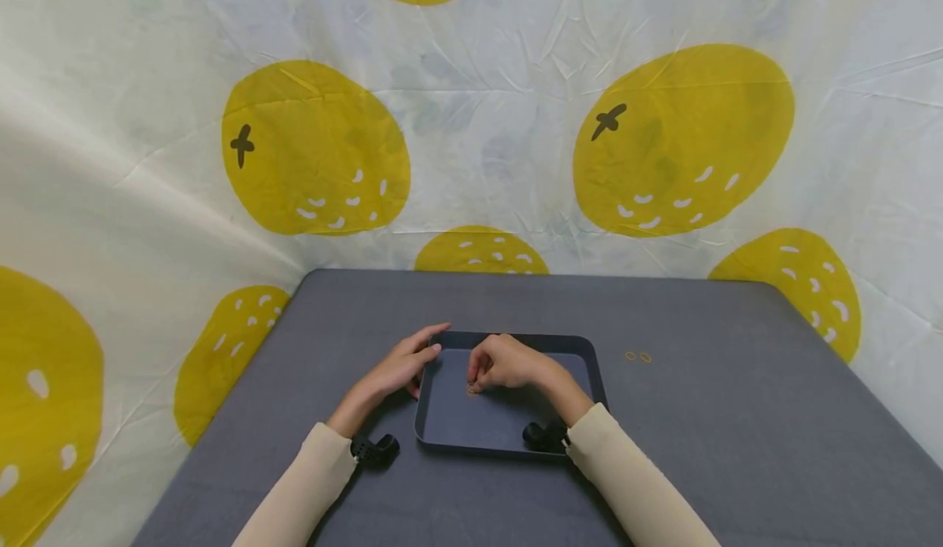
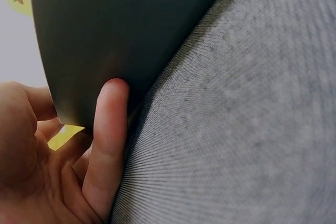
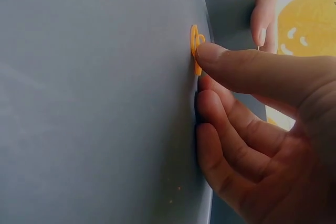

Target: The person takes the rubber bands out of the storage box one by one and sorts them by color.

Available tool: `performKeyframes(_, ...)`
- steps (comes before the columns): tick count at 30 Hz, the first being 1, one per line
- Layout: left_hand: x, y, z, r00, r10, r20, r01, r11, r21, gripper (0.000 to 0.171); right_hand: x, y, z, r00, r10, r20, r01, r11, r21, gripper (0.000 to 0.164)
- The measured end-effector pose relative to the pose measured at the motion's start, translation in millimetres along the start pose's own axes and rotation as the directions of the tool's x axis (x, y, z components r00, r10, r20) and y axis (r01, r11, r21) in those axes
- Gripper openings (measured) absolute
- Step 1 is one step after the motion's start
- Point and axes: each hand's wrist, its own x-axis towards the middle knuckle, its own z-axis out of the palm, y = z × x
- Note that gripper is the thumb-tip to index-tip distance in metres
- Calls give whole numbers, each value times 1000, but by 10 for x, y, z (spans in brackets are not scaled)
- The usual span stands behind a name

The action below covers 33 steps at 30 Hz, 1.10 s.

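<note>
A dark grey rectangular tray (image 1: pixel 457 428) lies on the table. My left hand (image 1: pixel 401 365) holds its far left corner, the thumb over the rim and a finger (image 2: pixel 111 114) against the outer wall. Inside the tray my right hand (image 1: pixel 510 362) reaches down to the floor, left of its middle. Its thumb and fingers pinch at small orange rubber bands (image 3: pixel 193 40), which show as overlapping loops at the thumb tip. Part of the loops is hidden behind the thumb. The other fingers of this hand are curled, their tips right at the tray floor.
Two more rubber bands (image 1: pixel 645 358) lie side by side on the grey tabletop (image 1: pixel 737 416), right of the tray. A white cloth with yellow fruit prints (image 1: pixel 678 137) hangs behind and beside the table. Each wrist carries a black camera (image 1: pixel 377 450).
</note>
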Motion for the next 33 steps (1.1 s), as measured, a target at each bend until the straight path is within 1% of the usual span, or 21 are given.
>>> performKeyframes(5,-1,11,2,1000,-5,-4,5,1000,4,50,2,-8,0,1000,8,8,-8,1000,-7,6)
performKeyframes(13,-8,44,2,1000,-18,-9,18,1000,-2,49,-1,-2,-13,1000,29,10,-29,999,-14,14)
performKeyframes(25,-27,34,-3,1000,-5,-2,5,1000,-1,50,7,0,-8,1000,23,5,-23,999,26,12)
performKeyframes(33,-18,15,3,1000,-2,1,2,1000,1,51,0,-1,-20,1000,16,-5,-16,1000,21,11)
